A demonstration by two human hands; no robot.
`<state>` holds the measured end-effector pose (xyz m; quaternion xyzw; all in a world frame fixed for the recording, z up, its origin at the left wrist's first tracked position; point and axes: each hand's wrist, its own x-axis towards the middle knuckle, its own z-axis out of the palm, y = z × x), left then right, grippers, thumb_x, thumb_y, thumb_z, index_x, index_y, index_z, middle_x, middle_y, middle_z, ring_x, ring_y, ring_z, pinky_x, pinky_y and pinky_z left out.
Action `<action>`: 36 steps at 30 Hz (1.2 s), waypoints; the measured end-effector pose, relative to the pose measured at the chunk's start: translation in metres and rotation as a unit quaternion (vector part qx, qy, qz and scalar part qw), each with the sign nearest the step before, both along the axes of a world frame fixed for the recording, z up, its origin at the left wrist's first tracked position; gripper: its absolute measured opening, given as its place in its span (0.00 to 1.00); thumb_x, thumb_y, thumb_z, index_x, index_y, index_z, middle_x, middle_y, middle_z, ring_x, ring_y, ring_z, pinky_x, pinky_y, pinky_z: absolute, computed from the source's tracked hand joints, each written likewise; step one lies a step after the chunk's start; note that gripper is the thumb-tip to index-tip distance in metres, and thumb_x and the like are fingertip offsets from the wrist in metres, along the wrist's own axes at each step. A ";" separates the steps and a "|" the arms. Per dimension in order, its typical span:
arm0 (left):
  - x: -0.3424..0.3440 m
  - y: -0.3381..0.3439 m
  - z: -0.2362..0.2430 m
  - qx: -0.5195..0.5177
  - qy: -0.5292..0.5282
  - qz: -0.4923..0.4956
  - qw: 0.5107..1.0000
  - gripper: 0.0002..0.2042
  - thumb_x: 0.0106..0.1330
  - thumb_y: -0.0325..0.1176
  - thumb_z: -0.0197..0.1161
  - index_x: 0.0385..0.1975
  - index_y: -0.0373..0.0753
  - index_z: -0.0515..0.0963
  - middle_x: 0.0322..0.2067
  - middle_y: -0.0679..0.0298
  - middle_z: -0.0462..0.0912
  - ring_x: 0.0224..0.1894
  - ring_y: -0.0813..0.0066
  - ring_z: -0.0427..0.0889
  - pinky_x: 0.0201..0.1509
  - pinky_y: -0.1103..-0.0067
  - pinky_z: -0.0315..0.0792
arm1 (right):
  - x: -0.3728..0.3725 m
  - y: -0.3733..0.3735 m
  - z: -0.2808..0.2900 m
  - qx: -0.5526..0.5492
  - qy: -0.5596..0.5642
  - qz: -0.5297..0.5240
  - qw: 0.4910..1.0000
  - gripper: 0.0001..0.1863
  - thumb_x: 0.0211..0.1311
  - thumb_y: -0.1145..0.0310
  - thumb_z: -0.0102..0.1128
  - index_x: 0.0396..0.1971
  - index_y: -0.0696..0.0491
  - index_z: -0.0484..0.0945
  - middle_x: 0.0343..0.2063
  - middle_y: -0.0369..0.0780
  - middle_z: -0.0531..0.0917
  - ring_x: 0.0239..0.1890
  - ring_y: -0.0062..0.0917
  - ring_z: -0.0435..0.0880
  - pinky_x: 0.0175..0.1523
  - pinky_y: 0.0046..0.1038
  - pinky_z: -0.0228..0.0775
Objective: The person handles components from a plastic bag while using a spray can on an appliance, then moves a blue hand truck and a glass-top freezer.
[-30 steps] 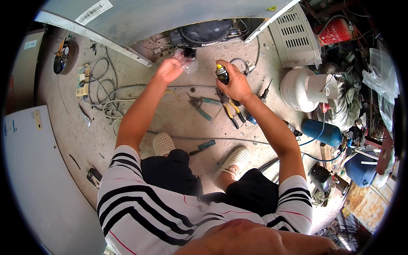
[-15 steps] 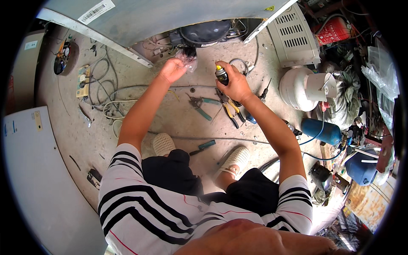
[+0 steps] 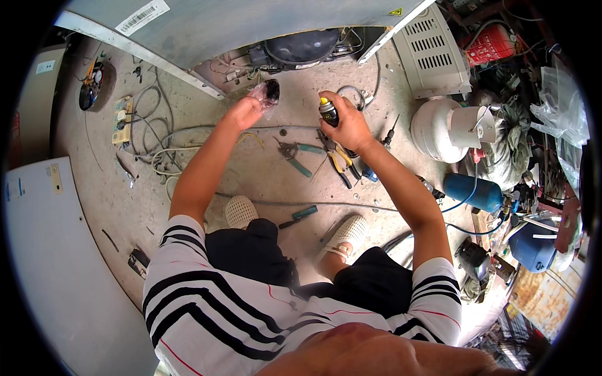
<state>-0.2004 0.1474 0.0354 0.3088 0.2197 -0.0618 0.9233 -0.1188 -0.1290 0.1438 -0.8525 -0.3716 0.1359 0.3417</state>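
My left hand (image 3: 243, 114) is closed on a clear plastic bag (image 3: 266, 108) with a dark, black object (image 3: 271, 91) showing in it; its kind cannot be made out. A spray can (image 3: 328, 113) with a black body and a yellow nozzle stands upright in my right hand (image 3: 352, 125), whose fingers wrap round it. Beyond both hands, a black compressor (image 3: 302, 47) sits in the opening at the foot of a grey appliance cabinet (image 3: 232, 28). On the floor below my hands lie pliers with teal handles (image 3: 303, 164) and pliers with yellow-and-black handles (image 3: 338, 168).
Cables (image 3: 157, 125) and a power strip (image 3: 122, 119) lie at the left. To the right stand a white gas cylinder (image 3: 433, 130), a blue cylinder (image 3: 473, 193) and a vented metal panel (image 3: 429, 53). A teal-handled tool (image 3: 305, 212) rests between my feet.
My left hand has moved slightly left and down, tilting the bag so that the black object shows more plainly. My right hand and the spray can have hardly moved.
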 end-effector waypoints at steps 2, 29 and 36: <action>-0.006 0.002 -0.017 -0.005 0.005 -0.005 1.000 0.39 0.37 0.11 0.42 0.59 0.35 0.60 0.56 0.57 0.68 0.56 0.60 0.69 0.65 0.67 0.62 | 0.000 0.000 0.000 -0.003 0.002 0.001 1.000 0.29 0.48 0.68 0.63 0.53 0.41 0.65 0.41 0.48 0.76 0.42 0.44 0.78 0.48 0.35 0.72; -0.028 -0.055 0.041 -0.086 -0.008 -0.133 0.987 0.39 0.40 0.10 0.41 0.62 0.34 0.57 0.59 0.58 0.64 0.61 0.61 0.65 0.67 0.64 0.58 | -0.005 -0.123 0.058 0.042 0.004 -0.174 0.984 0.38 0.52 0.64 0.61 0.61 0.49 0.53 0.45 0.53 0.75 0.48 0.48 0.76 0.52 0.37 0.67; -0.020 -0.089 0.073 -0.049 0.031 -0.184 0.981 0.40 0.42 0.11 0.41 0.64 0.34 0.51 0.61 0.56 0.62 0.61 0.56 0.64 0.68 0.61 0.56 | -0.011 -0.233 0.050 -0.068 -0.013 -0.387 0.920 0.37 0.50 0.57 0.67 0.57 0.53 0.58 0.38 0.50 0.80 0.43 0.41 0.80 0.48 0.34 0.70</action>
